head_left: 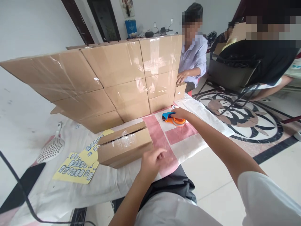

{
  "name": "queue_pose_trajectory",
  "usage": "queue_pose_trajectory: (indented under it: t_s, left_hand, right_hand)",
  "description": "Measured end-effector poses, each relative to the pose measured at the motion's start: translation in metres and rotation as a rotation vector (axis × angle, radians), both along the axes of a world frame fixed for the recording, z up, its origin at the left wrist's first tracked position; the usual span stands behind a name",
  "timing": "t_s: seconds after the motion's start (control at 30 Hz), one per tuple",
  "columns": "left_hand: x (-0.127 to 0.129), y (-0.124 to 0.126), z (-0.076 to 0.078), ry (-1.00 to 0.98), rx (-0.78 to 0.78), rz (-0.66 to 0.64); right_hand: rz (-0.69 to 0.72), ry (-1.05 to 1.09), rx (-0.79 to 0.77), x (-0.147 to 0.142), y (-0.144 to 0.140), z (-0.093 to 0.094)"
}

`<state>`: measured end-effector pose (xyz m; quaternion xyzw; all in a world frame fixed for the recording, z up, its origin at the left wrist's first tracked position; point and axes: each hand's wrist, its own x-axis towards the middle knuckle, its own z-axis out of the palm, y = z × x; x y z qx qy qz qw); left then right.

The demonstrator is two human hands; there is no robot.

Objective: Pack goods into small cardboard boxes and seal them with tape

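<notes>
A closed cardboard box [125,147] lies in front of me, clear tape across part of its top seam and a dark gap still showing along it. Close to its right end is my left hand [151,161], fingers loosely bent and apart, with nothing in them. My right hand [180,113] reaches forward and grips a blue and orange tape dispenser [168,117], which rests on the pink and white tablecloth [185,147]. The fingers' far side is hidden.
Taped cardboard boxes [124,66] form a wall across the table. To the left lie yellow sticker sheets [75,169], a white slotted skimmer [53,146], a dark flat object [23,185] and a black cable [25,196]. A person [194,59] handles a box behind; another sits right.
</notes>
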<state>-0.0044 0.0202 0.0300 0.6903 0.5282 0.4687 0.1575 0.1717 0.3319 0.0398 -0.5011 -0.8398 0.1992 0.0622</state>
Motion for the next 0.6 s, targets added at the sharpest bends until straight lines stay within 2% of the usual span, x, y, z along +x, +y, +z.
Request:
queue_pose_trajectory:
  t_s: [0.07,0.23,0.33,0.43,0.6]
  left_hand:
    - [0.006,0.009,-0.003,-0.043,-0.089,0.076]
    - [0.007,0.017,-0.004,-0.045,-0.128,0.203]
    - [0.005,0.019,-0.006,0.013,-0.148,0.258]
    - [0.007,0.019,-0.009,0.073,-0.085,0.273]
    - [0.006,0.008,-0.009,0.257,0.080,0.365]
  right_hand:
    - [0.049,0.026,0.027,0.004,-0.017,0.000]
    - [0.252,0.188,0.118,0.024,-0.067,0.007]
    - [0.411,0.315,0.257,0.037,-0.096,0.016]
    - [0.579,0.421,0.362,0.043,-0.121,0.027]
    - [0.688,0.484,0.328,0.044,-0.155,0.037]
